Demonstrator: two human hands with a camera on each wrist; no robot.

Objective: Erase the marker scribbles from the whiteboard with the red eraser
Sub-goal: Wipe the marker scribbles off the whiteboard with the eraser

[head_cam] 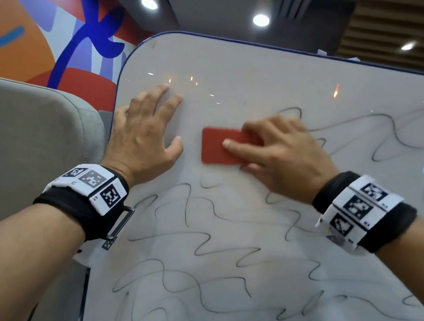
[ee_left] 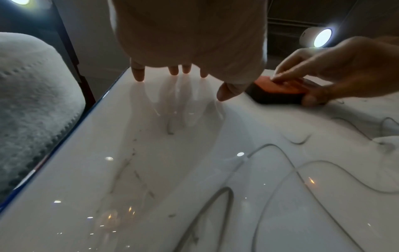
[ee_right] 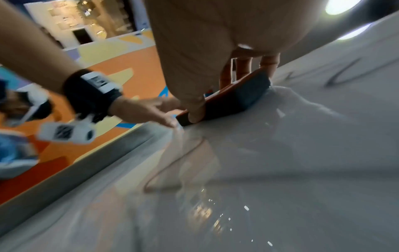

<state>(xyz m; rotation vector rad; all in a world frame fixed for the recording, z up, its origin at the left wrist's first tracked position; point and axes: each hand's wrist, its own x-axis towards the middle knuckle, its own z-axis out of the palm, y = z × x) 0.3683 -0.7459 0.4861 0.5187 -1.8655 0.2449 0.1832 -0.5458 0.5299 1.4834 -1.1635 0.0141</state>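
- On the upright whiteboard [head_cam: 286, 88], near its upper-left rounded corner, the left hand [head_cam: 144, 133] lies flat with fingers spread and straight, holding nothing — the left wrist view shows its fingertips [ee_left: 138, 75] touching the glossy surface.
- Just to the right of that hand, apart from its thumb, the red eraser [head_cam: 220, 146] sits flat against the board, tilted slightly.
- The right hand [head_cam: 284, 152] holds the eraser: the index finger lies along its red back, the thumb presses its lower edge, and the other fingers curl over its upper edge.
- In the right wrist view the eraser [ee_right: 233, 100] shows a red top over a dark pad, the pad against the board; the picture is blurred.
- Black marker scribbles [head_cam: 205, 245] wave across the board below both hands and to the right of the eraser — the area above and around the left hand is bare of lines.
- Both wrists carry black bands with white marker blocks [head_cam: 90, 185].
- Left of the board stands a grey padded panel [head_cam: 20, 152], and behind it a wall mural [head_cam: 31, 29] in orange, red and blue.
- Overhead, round ceiling lamps [head_cam: 261, 19] are lit.
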